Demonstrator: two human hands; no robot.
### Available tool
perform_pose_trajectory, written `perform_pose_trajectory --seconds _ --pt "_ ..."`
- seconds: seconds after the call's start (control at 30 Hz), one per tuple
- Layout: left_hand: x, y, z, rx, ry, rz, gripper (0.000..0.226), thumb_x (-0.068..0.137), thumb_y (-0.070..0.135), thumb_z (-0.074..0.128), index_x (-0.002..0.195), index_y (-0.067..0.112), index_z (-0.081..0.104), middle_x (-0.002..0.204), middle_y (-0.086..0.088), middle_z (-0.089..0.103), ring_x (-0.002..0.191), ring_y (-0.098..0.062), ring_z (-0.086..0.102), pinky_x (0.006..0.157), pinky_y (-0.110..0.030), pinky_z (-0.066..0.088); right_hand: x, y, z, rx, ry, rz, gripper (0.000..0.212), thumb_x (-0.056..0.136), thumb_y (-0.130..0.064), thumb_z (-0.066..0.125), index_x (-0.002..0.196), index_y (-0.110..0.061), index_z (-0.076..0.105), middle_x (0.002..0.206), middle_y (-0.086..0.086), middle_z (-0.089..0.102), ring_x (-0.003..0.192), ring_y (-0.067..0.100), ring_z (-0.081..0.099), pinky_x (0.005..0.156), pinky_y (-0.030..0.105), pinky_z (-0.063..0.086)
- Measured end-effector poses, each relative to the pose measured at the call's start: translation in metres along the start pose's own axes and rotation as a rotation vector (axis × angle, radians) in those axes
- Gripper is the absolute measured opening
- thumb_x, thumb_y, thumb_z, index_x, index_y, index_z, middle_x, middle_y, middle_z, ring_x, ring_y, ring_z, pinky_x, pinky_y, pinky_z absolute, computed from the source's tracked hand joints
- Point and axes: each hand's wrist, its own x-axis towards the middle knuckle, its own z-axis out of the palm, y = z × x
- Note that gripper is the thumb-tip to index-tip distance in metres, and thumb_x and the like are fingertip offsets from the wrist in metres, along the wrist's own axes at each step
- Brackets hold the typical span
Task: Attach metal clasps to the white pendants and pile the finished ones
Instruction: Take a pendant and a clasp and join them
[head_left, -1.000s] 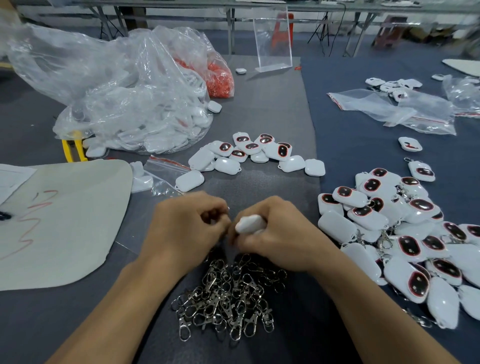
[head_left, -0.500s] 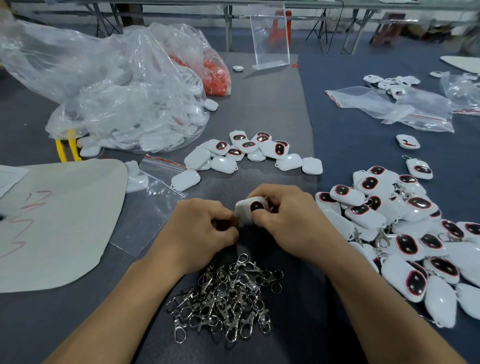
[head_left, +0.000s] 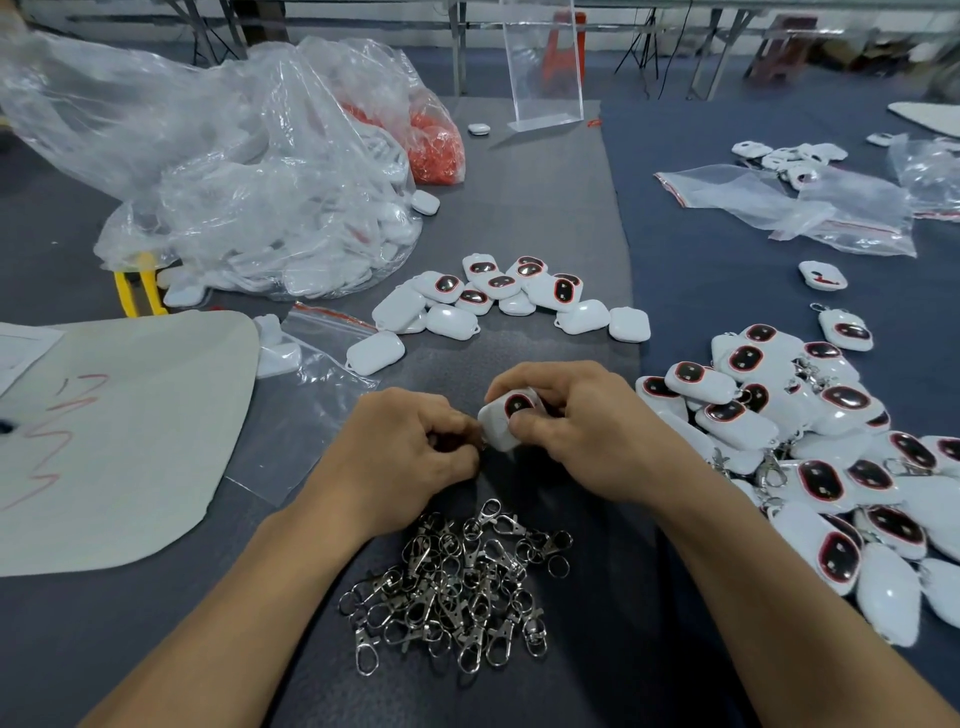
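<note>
Frame centre: R hand (head_left: 582, 431) curled round pendant (head_left: 506, 423), corner turned toward L hand (head_left: 410, 457) so clasp hooks on; L fingers pinched tight, we judge clasp inside, mostly hidden.

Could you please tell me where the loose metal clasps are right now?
In the head view, the metal clasps lie heaped low in the centre, just below the left hand and right hand, left of the finished pendants.

White pendants (head_left: 737, 423) — black ovals rimmed red — silver clasps (head_left: 457, 587).
</note>
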Motion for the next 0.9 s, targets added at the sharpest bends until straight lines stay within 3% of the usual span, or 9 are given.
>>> perform_pose_trajectory --seconds 0.13,0.27,0.4,0.5,0.6,0.73,0.8,0.9 --pt "0.000 0.000 0.000 0.004 0.008 -0.001 0.022 0.068 0.032 0.068 0.085 0.034 0.081 0.067 0.013 0.063 0.064 -0.004 0.057 0.058 -0.015 0.039 -0.002 -0.004 -0.001 -0.035 -0.003 -0.003 0.023 0.093 -0.018 0.065 0.100 -0.038 0.073 0.087 -0.013 0.070 0.083 0.004 0.061 0.070 0.018 0.042" --pt "-0.002 0.002 0.000 0.015 0.028 -0.015 0.020 0.069 0.033 0.070 0.086 0.036 0.079 0.069 0.013 0.065 0.068 -0.003 0.060 0.059 -0.013 0.039 -0.005 -0.011 -0.001 -0.095 0.008 -0.001 0.023 0.092 -0.018 0.063 0.102 -0.035 0.075 0.076 -0.013 0.063 0.075 0.006 0.056 0.061 0.010 0.038" --pt "-0.005 0.004 -0.001 0.064 0.042 -0.031 0.018 0.075 0.024 0.080 0.088 0.037 0.079 0.069 0.012 0.067 0.069 -0.002 0.061 0.061 -0.020 0.044 -0.010 -0.016 0.003 -0.116 0.035 -0.004 0.020 0.090 -0.021 0.064 0.100 -0.033 0.076 0.082 -0.008 0.071 0.078 0.011 0.063 0.060 0.011 0.043" --pt "-0.010 0.010 0.002 0.152 0.070 -0.021 0.009 0.079 0.034 0.075 0.087 0.035 0.079 0.072 0.013 0.067 0.069 -0.002 0.060 0.065 -0.022 0.045 -0.012 -0.017 0.006 -0.071 0.061 0.011 0.013 0.088 -0.026 0.067 0.095 -0.033 0.077 0.077 -0.006 0.072 0.070 0.009 0.065 0.060 0.015 0.048" --pt "-0.014 0.016 0.005 0.333 0.110 0.096 0.017 0.078 0.035 0.065 0.080 0.025 0.079 0.068 0.007 0.064 0.066 -0.015 0.061 0.061 -0.032 0.047 -0.011 -0.011 0.007 0.076 0.055 0.078 0.012 0.086 -0.021 0.068 0.087 -0.029 0.077 0.062 -0.005 0.070 0.052 0.009 0.065 0.051 0.020 0.050" --pt "-0.016 0.018 0.005 0.437 0.211 0.201 0.010 0.073 0.022 0.067 0.064 0.019 0.070 0.058 0.006 0.056 0.057 -0.016 0.055 0.052 -0.027 0.038 -0.008 -0.005 0.007 0.471 -0.036 0.201 0.015 0.089 -0.004 0.064 0.087 -0.012 0.076 0.059 0.012 0.067 0.041 0.017 0.055 0.039 0.022 0.040" --pt "-0.014 0.017 0.003 0.346 0.246 0.172 0.011 0.073 0.024 0.067 0.063 0.022 0.068 0.058 0.008 0.054 0.058 -0.009 0.051 0.054 -0.026 0.039 -0.005 -0.003 0.005 0.618 -0.077 0.248 0.015 0.091 -0.001 0.061 0.092 -0.006 0.076 0.063 0.014 0.066 0.042 0.018 0.053 0.037 0.021 0.037" --pt "-0.011 0.016 0.002 0.028 0.315 0.095 0.007 0.072 0.021 0.076 0.072 0.027 0.074 0.064 0.010 0.063 0.060 -0.009 0.057 0.056 -0.018 0.043 -0.002 -0.001 0.001 0.760 -0.116 0.293 0.019 0.091 0.000 0.058 0.098 -0.001 0.076 0.065 0.014 0.067 0.042 0.016 0.051 0.037 0.020 0.033"
